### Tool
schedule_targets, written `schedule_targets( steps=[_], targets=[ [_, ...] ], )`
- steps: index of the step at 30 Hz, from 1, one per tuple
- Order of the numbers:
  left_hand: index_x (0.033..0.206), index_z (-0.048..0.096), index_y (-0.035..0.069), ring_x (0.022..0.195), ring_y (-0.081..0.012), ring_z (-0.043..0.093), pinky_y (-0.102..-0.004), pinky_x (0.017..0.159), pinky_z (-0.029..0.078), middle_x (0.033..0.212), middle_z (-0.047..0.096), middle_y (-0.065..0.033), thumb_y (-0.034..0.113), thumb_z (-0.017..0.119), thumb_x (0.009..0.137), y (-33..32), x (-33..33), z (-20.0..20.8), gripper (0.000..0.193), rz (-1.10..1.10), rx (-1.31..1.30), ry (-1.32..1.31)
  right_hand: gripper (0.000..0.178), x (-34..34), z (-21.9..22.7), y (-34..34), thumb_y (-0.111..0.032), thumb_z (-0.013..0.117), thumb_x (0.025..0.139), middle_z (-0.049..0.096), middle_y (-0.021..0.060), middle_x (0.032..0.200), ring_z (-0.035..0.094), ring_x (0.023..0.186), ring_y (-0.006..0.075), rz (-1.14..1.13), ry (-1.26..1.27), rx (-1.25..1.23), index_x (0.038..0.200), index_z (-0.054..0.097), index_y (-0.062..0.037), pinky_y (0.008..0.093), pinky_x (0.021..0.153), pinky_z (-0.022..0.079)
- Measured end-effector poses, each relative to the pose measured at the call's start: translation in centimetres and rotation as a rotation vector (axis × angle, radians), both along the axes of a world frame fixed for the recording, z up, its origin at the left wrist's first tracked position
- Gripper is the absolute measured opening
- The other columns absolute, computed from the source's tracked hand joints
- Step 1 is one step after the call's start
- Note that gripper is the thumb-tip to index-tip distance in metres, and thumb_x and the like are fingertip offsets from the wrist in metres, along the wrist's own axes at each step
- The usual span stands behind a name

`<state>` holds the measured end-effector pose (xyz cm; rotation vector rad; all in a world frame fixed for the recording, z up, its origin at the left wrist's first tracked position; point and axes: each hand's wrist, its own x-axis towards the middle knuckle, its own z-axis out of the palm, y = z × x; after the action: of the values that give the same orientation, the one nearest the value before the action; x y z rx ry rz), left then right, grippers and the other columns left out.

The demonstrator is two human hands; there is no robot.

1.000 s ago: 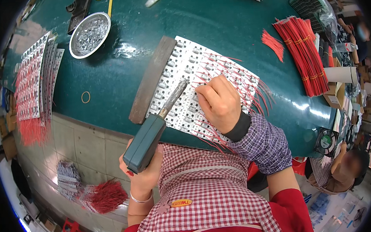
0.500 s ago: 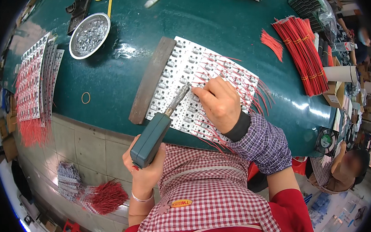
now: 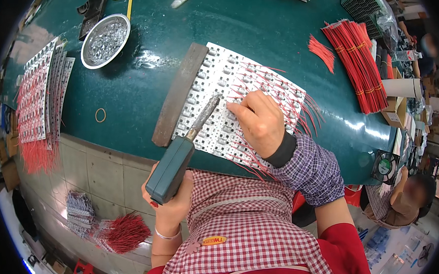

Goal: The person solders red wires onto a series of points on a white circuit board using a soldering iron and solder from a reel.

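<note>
A white circuit board panel (image 3: 212, 103) with rows of small parts lies on the green table, many thin red wires (image 3: 281, 85) sticking up from its right half. My left hand (image 3: 176, 202) is wrapped round the green handle of a soldering gun (image 3: 171, 165); its long grey tip reaches over the panel's middle. Just right of that tip, my right hand (image 3: 258, 117) rests on the panel with thumb and forefinger pinched together. What they pinch is too small or hidden to make out. A dark flat bar (image 3: 179, 94) lies along the panel's left edge.
At the upper left stands a white bowl (image 3: 86, 49) of shiny metal bits. Wired panels (image 3: 41, 92) hang over the table's left edge. Bundles of red wire (image 3: 356, 66) lie at the right, near a small fan (image 3: 384, 167). Another person (image 3: 404, 196) sits at the lower right.
The soldering gun has moved left and slightly down toward me, its tip now a little farther from my right fingertips. My right hand has hardly moved.
</note>
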<state>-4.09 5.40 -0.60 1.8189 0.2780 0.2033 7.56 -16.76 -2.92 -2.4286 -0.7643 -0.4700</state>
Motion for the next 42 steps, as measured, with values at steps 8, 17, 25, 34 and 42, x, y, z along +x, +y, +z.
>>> schedule_targets(
  steps=[8, 17, 25, 34, 42],
  targets=[
    [0.097, 0.073, -0.005, 0.069, -0.0121, 0.065, -0.0269, 0.063, 0.053, 0.088, 0.072, -0.0082, -0.004, 0.079, 0.078, 0.0, 0.0, -0.2, 0.020, 0.003, 0.111, -0.093, 0.024, 0.1, -0.4, -0.3, 0.006, 0.074, 0.074, 0.054, 0.0070, 0.077, 0.058, 0.070, 0.0261, 0.011, 0.028, 0.049, 0.096, 0.074, -0.0045, 0.0393, 0.060, 0.045],
    [0.113, 0.069, -0.009, 0.056, -0.0087, 0.055, -0.0239, 0.049, 0.041, 0.092, 0.071, -0.0115, -0.014, 0.069, 0.084, 1.2, -1.0, -2.3, 0.030, 0.108, 0.005, -0.093, 0.024, -2.2, 1.2, -2.9, 0.006, 0.074, 0.076, 0.063, 0.0090, 0.084, 0.063, 0.076, 0.0270, 0.004, 0.033, 0.104, 0.098, 0.074, -0.0037, 0.0365, 0.065, 0.049],
    [0.115, 0.068, -0.010, 0.056, -0.0072, 0.055, -0.0225, 0.051, 0.042, 0.079, 0.066, -0.0066, -0.007, 0.074, 0.085, 0.1, -0.2, -0.3, 0.031, 0.215, -0.142, -0.012, 0.006, 3.9, 2.4, -13.6, -0.008, 0.075, 0.087, 0.064, 0.0131, 0.082, 0.064, 0.074, 0.0312, -0.302, 0.095, 0.181, 0.092, 0.074, -0.0043, 0.0402, 0.067, 0.052],
    [0.114, 0.070, -0.009, 0.059, -0.0071, 0.057, -0.0232, 0.052, 0.043, 0.086, 0.070, -0.0063, -0.006, 0.075, 0.086, 0.3, -0.7, -1.1, 0.028, 0.182, -0.045, -0.055, 0.011, 11.6, -2.0, -19.9, -0.009, 0.078, 0.084, 0.063, 0.0065, 0.090, 0.062, 0.089, 0.0274, -0.429, -0.111, -0.196, 0.091, 0.071, -0.0051, 0.0395, 0.077, 0.053],
    [0.115, 0.068, -0.010, 0.056, -0.0090, 0.055, -0.0231, 0.050, 0.042, 0.087, 0.068, -0.0094, -0.011, 0.072, 0.086, 1.2, -0.9, -2.3, 0.030, 0.156, 0.061, -0.134, 0.010, 11.7, -2.4, -20.5, -0.009, 0.071, 0.087, 0.063, 0.0080, 0.091, 0.062, 0.094, 0.0301, -0.367, -0.252, -0.301, 0.095, 0.064, -0.0096, 0.0440, 0.077, 0.049]
  ],
)
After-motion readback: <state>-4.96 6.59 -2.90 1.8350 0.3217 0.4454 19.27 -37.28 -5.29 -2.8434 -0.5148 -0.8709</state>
